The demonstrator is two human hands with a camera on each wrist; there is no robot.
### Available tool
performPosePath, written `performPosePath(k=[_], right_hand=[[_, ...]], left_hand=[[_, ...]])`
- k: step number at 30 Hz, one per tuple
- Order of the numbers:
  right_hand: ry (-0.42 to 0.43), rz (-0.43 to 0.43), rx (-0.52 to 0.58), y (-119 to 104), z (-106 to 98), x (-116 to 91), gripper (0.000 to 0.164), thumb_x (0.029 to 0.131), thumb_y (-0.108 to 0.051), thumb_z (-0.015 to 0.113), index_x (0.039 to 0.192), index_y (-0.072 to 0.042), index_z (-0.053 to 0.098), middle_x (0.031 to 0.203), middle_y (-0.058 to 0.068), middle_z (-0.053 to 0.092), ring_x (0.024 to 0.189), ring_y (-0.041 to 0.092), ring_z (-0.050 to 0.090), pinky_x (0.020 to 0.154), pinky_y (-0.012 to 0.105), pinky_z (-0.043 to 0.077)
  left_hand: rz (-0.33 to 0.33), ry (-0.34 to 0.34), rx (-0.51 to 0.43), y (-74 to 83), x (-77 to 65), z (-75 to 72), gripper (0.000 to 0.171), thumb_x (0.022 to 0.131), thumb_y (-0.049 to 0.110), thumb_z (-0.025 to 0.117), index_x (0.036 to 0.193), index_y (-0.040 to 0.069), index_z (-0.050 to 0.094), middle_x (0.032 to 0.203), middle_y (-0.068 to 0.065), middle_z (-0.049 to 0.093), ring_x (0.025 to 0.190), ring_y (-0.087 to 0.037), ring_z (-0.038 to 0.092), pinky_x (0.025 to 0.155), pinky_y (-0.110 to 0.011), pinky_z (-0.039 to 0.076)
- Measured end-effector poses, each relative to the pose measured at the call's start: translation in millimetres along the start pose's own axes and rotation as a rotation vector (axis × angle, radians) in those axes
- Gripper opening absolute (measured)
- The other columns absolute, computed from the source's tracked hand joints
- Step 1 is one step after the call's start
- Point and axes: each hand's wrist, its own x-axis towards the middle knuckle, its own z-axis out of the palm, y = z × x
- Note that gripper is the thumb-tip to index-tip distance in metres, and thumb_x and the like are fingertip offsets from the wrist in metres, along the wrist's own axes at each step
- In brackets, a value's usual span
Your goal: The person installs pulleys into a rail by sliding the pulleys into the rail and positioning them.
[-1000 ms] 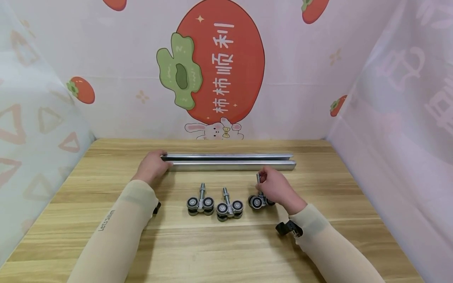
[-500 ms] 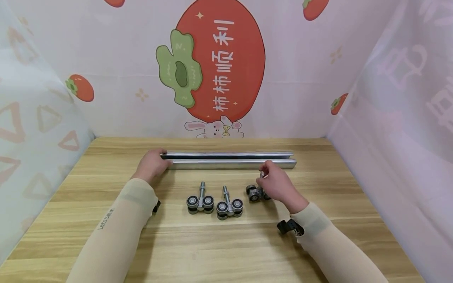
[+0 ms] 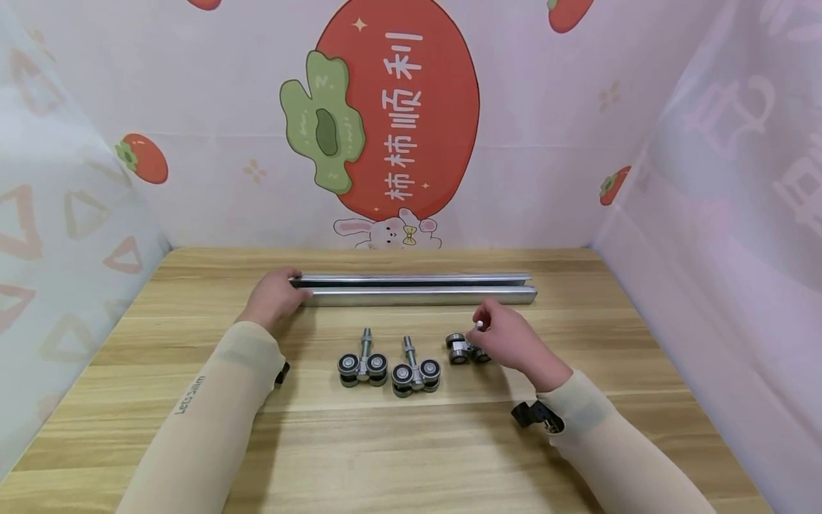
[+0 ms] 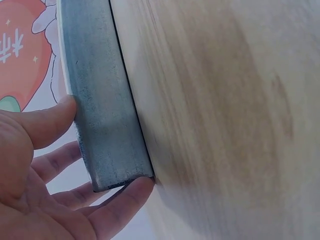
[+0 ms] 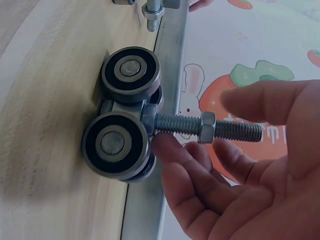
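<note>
A long silver metal track [image 3: 417,298] with a lengthwise slot lies across the back of the table. My left hand [image 3: 272,298] holds its left end; in the left wrist view the thumb [image 4: 52,120] presses one edge and fingers reach round the end. Toward the right, a four-wheeled roller trolley [image 3: 459,349] stands on its wheels, its threaded bolt [image 5: 232,129] with a nut pointing up. My right hand [image 3: 514,337] is around this bolt. In the right wrist view the thumb [image 5: 250,102] is apart from it, while loosely bent fingers lie beside its base.
Two more roller trolleys, one on the left [image 3: 362,368] and one in the middle [image 3: 416,375], lie in front of the track with bolts toward it. Behind the wooden table [image 3: 385,457] hangs a printed cloth [image 3: 218,86].
My right hand has tipped the right trolley from lying to standing on its wheels, shifting it slightly toward the track. The thumb and fingers have loosened. The left hand keeps its place on the track.
</note>
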Motion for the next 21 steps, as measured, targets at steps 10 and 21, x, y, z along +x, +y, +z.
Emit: performPosePath(k=[10, 21], right_hand=[[-0.016, -0.054, -0.024, 6.3, -0.4, -2.3, 0.012, 0.093, -0.019, 0.071, 0.096, -0.011, 0.063, 0.089, 0.000, 0.063, 0.080, 0.019, 0.058, 0.070, 0.039, 0.048], [0.007, -0.086, -0.027, 10.2, -0.2, -3.0, 0.010, 0.092, -0.018, 0.072, 0.085, -0.018, 0.065, 0.082, -0.004, 0.064, 0.073, 0.017, 0.057, 0.064, 0.036, 0.046]], left_hand=[[0.044, -0.030, 0.023, -4.6, 2.0, -4.2, 0.065, 0.098, 0.034, 0.061, 0.148, -0.001, 0.041, 0.143, -0.031, 0.044, 0.131, -0.048, 0.039, 0.108, -0.058, 0.030], [0.043, 0.000, 0.029, -2.7, 4.3, -1.2, 0.060, 0.098, 0.033, 0.063, 0.145, 0.000, 0.047, 0.142, -0.031, 0.046, 0.130, -0.048, 0.039, 0.108, -0.058, 0.030]])
